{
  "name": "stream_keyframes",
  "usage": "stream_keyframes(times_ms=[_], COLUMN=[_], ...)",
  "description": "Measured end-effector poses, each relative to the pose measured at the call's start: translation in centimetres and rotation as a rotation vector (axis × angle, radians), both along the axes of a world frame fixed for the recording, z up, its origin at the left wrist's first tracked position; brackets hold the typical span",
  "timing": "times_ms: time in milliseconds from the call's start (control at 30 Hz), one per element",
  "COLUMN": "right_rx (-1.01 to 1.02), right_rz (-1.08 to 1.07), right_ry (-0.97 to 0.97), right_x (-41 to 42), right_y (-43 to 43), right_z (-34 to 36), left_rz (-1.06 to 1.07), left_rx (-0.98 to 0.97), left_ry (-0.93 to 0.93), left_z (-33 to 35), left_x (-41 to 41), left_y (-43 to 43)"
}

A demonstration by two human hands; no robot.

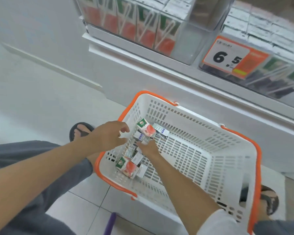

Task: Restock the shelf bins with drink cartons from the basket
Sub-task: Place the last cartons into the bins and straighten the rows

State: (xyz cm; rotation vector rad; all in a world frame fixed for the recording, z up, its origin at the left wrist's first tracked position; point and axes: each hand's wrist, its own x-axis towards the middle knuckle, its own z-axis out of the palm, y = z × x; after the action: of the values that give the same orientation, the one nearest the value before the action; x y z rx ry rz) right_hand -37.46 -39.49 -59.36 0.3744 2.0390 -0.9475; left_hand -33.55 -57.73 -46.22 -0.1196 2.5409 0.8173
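Basket [193, 119]: white moulded plastic, rectangular with rounded corners, slotted walls and floor, an orange rim and 2 orange handles folded down. It stood on the floor below the shelf.
Far carton [145, 130]: 1 small glossy box-shaped drink carton, white with a green patch and a round red fruit picture. The small print on the green read "100%". It lay tilted at the far left of the basket.
Near carton [126, 167]: 1 carton with the same print, lying in the basket's near left corner.
Other cartons [137, 158]: these lay pale grey-white sides up between those 2, too blurred to count.
Left hand [109, 136]: over the basket's left rim and just beside the far carton. The grip was wide, with fingers spread and loosely bent, holding nothing.
Right hand [149, 147]: inside the basket, fingertips at the far carton's near edge. The fingers were hidden, so I could not tell whether the grip had closed on it.
Left bin [190, 48]: clear hard plastic on the shelf, with at least 4 red-and-green carton fronts in a row, each with a wrapped straw set diagonally.
Right bin [278, 87]: clear plastic, holding cartons with green and dark print, blurred.
Price tag [234, 56]: 1 orange-and-white card on the right bin's front, with black digits "6.5".
Shelf [143, 65]: white, with a flat smooth front edge.
Floor [85, 200]: pale glossy square tiles.
Sandals: 2, dark. 1 [72, 133] was left of the basket, 1 [270, 202] at its near right.
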Motion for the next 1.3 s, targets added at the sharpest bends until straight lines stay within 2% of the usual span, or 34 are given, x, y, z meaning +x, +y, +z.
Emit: stream_keyframes(times_ms=[133,233,333,433,500,533,600,700,800,900,967,1033,1133,1233,1300], right_rx=[0.061,0.001,-0.168,-0.484,-0.562,-0.539,-0.353,-0.128,-0.095,0.011,0.097,0.145,0.139,0.093,0.121], right_rz=[-0.065,0.01,0.146,0.235,0.213,0.161,0.081,0.104,0.109,0.169,0.125,0.12,0.165,0.139,0.218], right_ry=[0.031,0.064,0.157,0.104,0.069,0.103,0.24,0.313,0.272,0.366,0.447,0.51,0.5,0.535,0.65], right_x=[-0.2,-1.4,-2.7,-4.0,-5.0,-5.6,-6.4,-6.5,-5.8,-4.9,-4.7,-5.0,-5.6,-5.9,-6.3], right_y=[0.0,3.1,6.4,8.4,9.4,10.0,11.0,11.6,10.5,9.2,8.7,8.4,8.6,10.1,12.2], right_z=[-0.6,2.0,7.0,11.5,12.1,11.5,9.1,3.6,-1.3,-5.2,-6.9,-7.6,-7.5,-4.8,-1.5], left_rz=[0.004,0.091,0.075,0.064,0.184,0.252,0.384,0.524,0.559,0.55,0.544,0.555,0.564,0.534,0.509], left_rx=[0.035,0.115,0.211,0.408,0.551,0.567,0.589,0.65,0.632,0.617,0.6,0.588,0.61,0.605,0.612], left_ry=[-0.018,0.027,0.021,-0.165,-0.258,-0.255,-0.22,-0.195,-0.194,-0.202,-0.201,-0.209,-0.231,-0.237,-0.231], left_z=[-0.7,-1.1,-1.4,-1.9,-2.9,-3.3,-3.8,-4.4,-4.8,-5.6,-6.2,-6.7,-7.4,-7.2,-6.4], left_x=[0.1,-0.6,-1.6,-2.0,-2.0,-2.0,-1.9,-2.3,-3.0,-3.4,-3.7,-3.8,-3.7,-4.0,-4.5], left_y=[0.6,1.4,3.6,6.9,7.9,8.0,7.6,6.7,6.2,6.3,6.6,7.1,7.6,7.6,8.0])
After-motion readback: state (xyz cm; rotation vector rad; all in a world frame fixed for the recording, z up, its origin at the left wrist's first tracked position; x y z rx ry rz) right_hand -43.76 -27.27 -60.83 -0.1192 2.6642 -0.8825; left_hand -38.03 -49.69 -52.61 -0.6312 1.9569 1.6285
